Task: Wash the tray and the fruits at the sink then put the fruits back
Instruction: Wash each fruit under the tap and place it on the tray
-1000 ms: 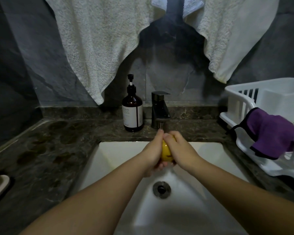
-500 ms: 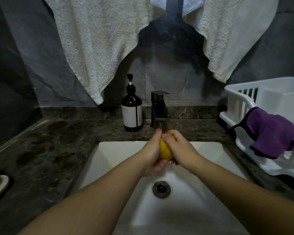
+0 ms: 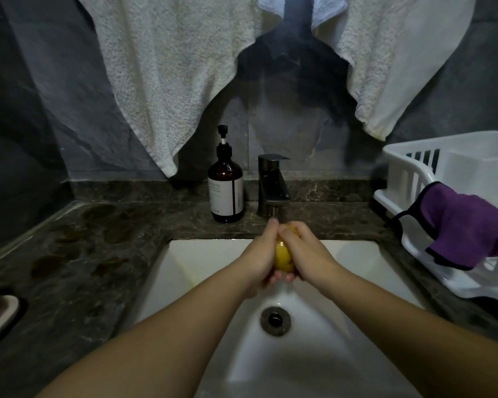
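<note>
Your left hand and right hand clasp the yellow fruit between them, fingers curled round it. The fruit sits under the faucet, above the sink.

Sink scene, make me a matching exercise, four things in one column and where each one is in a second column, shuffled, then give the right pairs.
Things:
1. yellow fruit
2. soap bottle
3. purple cloth
4. drain

Places:
A. draped over the rim of the white rack
B. at the bottom of the sink
C. on the counter, left of the faucet
D. between the left hand and right hand, under the faucet

Pairs: 1-D, 2-C, 3-A, 4-B
</note>
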Demonstrator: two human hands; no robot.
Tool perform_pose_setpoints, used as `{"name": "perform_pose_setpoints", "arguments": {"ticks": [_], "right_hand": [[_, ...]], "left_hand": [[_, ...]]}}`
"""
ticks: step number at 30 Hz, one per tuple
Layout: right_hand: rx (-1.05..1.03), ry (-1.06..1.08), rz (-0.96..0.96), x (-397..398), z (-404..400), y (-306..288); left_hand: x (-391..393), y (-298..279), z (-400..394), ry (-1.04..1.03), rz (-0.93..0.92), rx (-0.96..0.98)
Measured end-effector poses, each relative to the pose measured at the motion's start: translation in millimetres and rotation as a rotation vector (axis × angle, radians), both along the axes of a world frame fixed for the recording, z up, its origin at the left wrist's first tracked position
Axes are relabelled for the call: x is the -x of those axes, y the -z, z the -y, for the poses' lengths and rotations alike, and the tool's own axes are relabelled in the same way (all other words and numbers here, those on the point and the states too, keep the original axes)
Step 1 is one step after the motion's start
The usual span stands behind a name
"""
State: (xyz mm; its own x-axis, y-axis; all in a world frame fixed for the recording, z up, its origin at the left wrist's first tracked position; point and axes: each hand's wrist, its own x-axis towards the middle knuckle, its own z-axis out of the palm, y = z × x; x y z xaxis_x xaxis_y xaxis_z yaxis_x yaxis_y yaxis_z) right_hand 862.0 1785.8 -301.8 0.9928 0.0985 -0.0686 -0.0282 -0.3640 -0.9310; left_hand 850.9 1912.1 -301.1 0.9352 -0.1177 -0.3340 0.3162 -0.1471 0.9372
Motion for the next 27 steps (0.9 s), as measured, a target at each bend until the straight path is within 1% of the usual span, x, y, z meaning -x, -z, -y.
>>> {"name": "perform_pose_setpoints", "arguments": {"ticks": [1, 2, 4, 5, 6, 7, 8, 9, 11, 12, 13, 14, 15, 16, 17, 19, 20, 22, 23, 24, 25, 27], "right_hand": [[-0.001, -0.005, 0.018, -0.2, 0.8, 1.2], [-0.012, -0.009, -0.024, 0.3, 1.1, 1.2], [-0.067, -0.02, -0.149, 1.7, 0.1, -0.2], [-0.073, -0.016, -0.148, 1.3, -0.6, -1.0], [-0.052, -0.011, -0.106, 0.9, -1.3, -2.8], [-0.033, -0.004, -0.043, 0.4, -0.6, -2.8], [-0.02, -0.001, 0.004, 0.1, 0.8, -3.1], [-0.019, -0.011, 0.002, -0.2, 2.3, -3.2], [-0.103, -0.029, -0.13, 2.1, 4.0, -5.2], [-0.118, -0.025, -0.161, 3.1, 4.3, -5.3], [-0.079, -0.027, -0.122, 3.7, 4.3, -5.8], [-0.025, -0.03, -0.048, 4.1, 4.7, -5.1], [0.003, -0.03, 0.022, 3.6, 5.3, -3.7], [0.012, -0.029, 0.045, 3.8, 5.0, -3.3], [0.012, -0.035, 0.014, 3.8, 4.1, -3.8], [-0.022, -0.027, -0.115, 4.5, 0.6, -5.7], [-0.017, -0.012, -0.13, 4.5, -0.8, -6.2], [0.032, -0.001, -0.013, 4.5, -0.5, -6.7], [0.046, -0.001, 0.06, 3.9, 0.9, -5.5], [0.049, -0.003, 0.101, 4.5, 1.6, -5.6], [0.045, -0.005, 0.093, 5.2, 1.6, -7.3], [0.021, 0.003, 0.023, 5.4, -0.9, -9.3]], "left_hand": [[2.0, -1.8, -1.8, 0.01, -0.028, 0.027], [-0.8, -0.7, -1.8, -0.016, 0.017, 0.002], [-4.9, 2.8, -2.3, -0.091, 0.159, -0.147], [-4.1, 2.6, -2.2, -0.088, 0.165, -0.163], [-3.1, 1.3, -2.9, -0.057, 0.097, -0.077], [-1.4, -0.5, -3.8, 0.007, -0.025, 0.019], [1.7, -1.9, -4.9, 0.058, -0.088, 0.066], [1.5, -2.1, -4.5, 0.049, -0.07, 0.079], [-4.4, 4.9, -1.9, -0.027, 0.069, -0.049], [-4.3, 6.0, 0.3, -0.049, 0.098, -0.085], [-2.5, 5.1, 2.0, -0.036, 0.05, -0.053], [1.5, 1.0, 2.5, -0.017, -0.046, 0.029], [1.6, 1.1, 1.4, 0.025, -0.112, 0.066], [2.1, -0.5, 1.1, 0.023, -0.12, 0.086], [-2.2, 2.2, 2.3, -0.024, -0.057, 0.047], [-5.3, 5.7, 1.4, -0.095, 0.129, -0.131], [-3.7, 4.8, 2.5, -0.098, 0.143, -0.161], [1.4, 0.8, 3.3, -0.052, -0.005, -0.005], [1.7, 1.2, 3.1, -0.011, -0.073, 0.025], [2.3, -0.9, 3.4, -0.013, -0.073, 0.026], [-1.3, 0.8, 4.8, -0.06, -0.005, 0.0], [-5.2, 1.8, 5.1, -0.145, 0.17, -0.119]]}}
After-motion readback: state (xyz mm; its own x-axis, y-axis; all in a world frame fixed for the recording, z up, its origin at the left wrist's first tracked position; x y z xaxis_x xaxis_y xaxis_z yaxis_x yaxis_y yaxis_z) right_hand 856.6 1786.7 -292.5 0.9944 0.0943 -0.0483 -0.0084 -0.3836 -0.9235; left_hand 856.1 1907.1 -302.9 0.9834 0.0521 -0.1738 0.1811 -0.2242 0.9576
